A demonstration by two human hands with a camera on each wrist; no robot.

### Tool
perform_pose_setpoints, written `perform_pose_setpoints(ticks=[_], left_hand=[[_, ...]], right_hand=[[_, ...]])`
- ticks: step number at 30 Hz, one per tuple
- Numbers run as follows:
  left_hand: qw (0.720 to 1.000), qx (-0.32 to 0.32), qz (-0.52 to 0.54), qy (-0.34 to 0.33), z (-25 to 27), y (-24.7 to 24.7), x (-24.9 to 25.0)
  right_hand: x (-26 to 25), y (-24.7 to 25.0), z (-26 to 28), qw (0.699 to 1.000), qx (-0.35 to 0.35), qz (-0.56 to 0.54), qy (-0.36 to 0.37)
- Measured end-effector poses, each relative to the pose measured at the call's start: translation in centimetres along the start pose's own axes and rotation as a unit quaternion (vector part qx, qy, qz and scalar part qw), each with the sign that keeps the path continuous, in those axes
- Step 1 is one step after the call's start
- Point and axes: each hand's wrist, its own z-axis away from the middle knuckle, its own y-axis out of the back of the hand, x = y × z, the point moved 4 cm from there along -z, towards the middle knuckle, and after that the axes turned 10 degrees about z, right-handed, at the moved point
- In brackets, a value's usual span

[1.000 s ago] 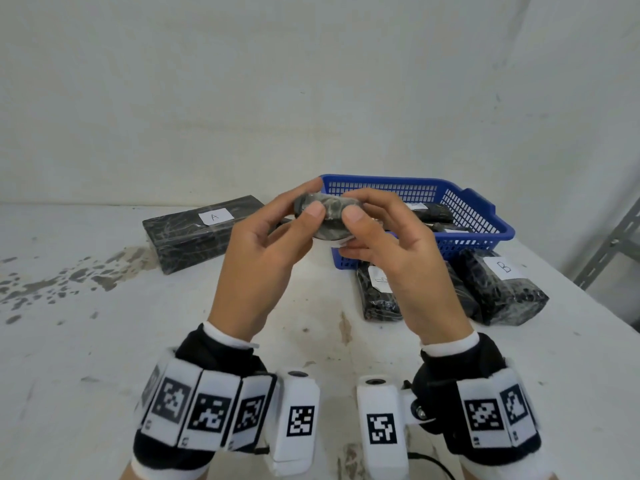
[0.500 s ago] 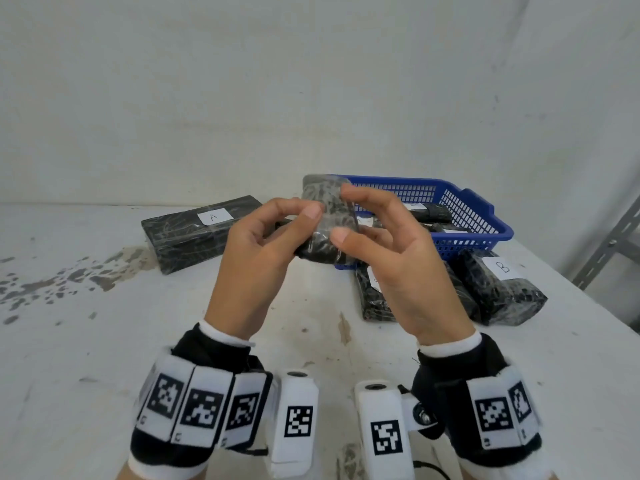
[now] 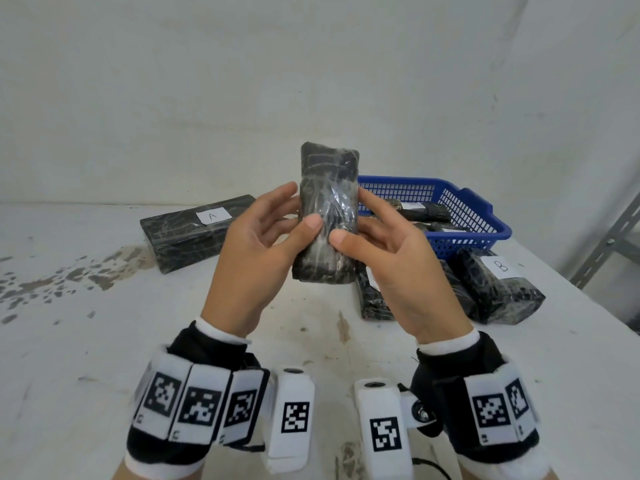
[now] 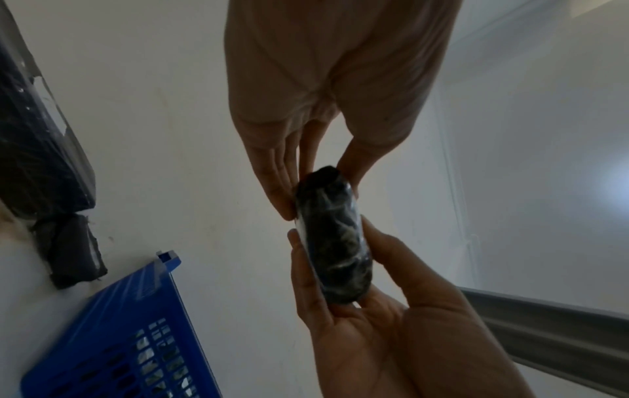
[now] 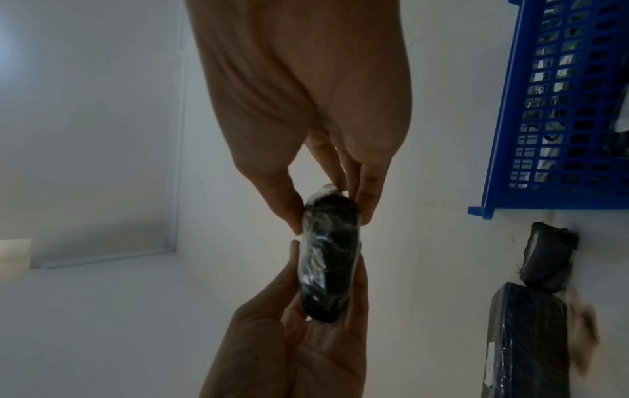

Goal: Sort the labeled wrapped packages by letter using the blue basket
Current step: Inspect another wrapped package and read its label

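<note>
Both hands hold one black plastic-wrapped package (image 3: 327, 188) upright above the table, in front of my chest. My left hand (image 3: 300, 207) pinches its left edge between thumb and fingers; my right hand (image 3: 350, 216) pinches the right edge the same way. No label shows on the face turned toward the head camera. Both wrist views show the package end-on (image 4: 332, 242) (image 5: 328, 255) between the two hands. The blue basket (image 3: 467, 209) stands behind and to the right, with several wrapped packages inside.
A long black package labelled A (image 3: 197, 232) lies at the back left. A package labelled B (image 3: 498, 285) and another black package (image 3: 372, 301) lie in front of the basket. A grey metal shelf leg (image 3: 609, 244) stands at the right edge.
The package has been turned from lying sideways between the hands to standing upright, and lifted a little higher. Both hands have kept hold of it.
</note>
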Motion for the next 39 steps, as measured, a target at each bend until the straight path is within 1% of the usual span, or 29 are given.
perform_pose_setpoints(ticks=[2,7,10,20,22,26,30,34,39], left_hand=[[1.000,-0.006,-0.016,-0.003,0.00,-0.01,-0.07],[1.000,0.001,-0.008,-0.006,-0.08,0.08,-0.28],[1.000,-0.012,-0.024,-0.005,-0.07,-0.13,-0.41],[0.996,-0.010,-0.081,-0.022,-0.10,-0.07,-0.23],[0.997,-0.008,-0.078,-0.026,-0.04,-0.07,-0.13],[0.994,0.002,-0.095,-0.055,0.03,-0.02,-0.09],[0.993,0.000,-0.097,-0.060,0.05,-0.06,-0.09],[0.992,-0.004,-0.099,-0.072,0.10,-0.08,0.09],[0.993,-0.004,-0.092,-0.071,0.13,-0.09,0.14]], right_hand=[[-0.03,0.04,-0.04,1.000,0.006,0.009,0.002],[-0.04,-0.07,-0.09,0.999,0.013,0.031,0.008],[0.18,-0.10,-0.09,0.998,0.017,0.051,0.015],[-0.31,0.07,0.05,0.996,0.025,0.080,0.030],[-0.23,0.12,-0.01,0.994,0.035,0.096,0.040],[-0.04,-0.01,-0.02,0.989,0.054,0.129,0.052],[-0.39,0.17,0.13,0.979,0.070,0.175,0.077],[-0.46,-0.02,0.25,0.983,0.062,0.152,0.084],[-0.61,0.33,0.33,0.988,0.047,0.129,0.066]])
